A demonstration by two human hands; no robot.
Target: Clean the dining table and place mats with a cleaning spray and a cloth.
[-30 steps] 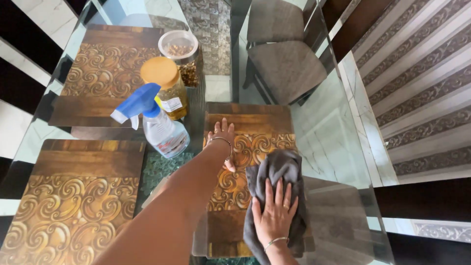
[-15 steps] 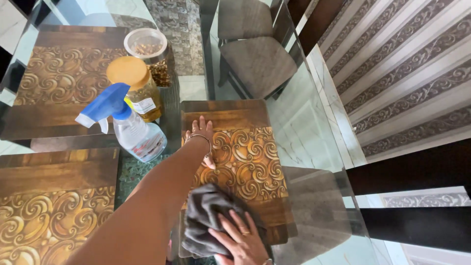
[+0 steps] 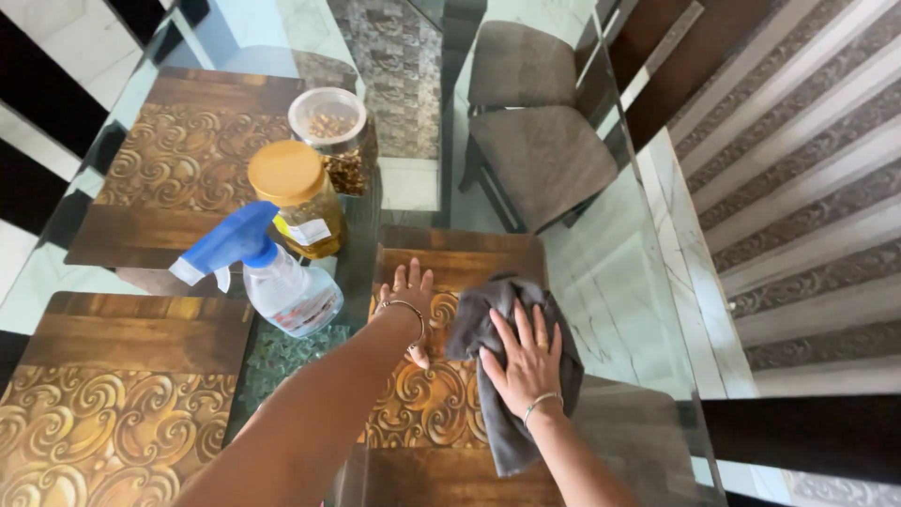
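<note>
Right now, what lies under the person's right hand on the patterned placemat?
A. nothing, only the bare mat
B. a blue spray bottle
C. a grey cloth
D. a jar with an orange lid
C: the right hand is spread flat on a crumpled grey cloth that lies on the placemat, while the left hand presses on the mat beside it.
</note>
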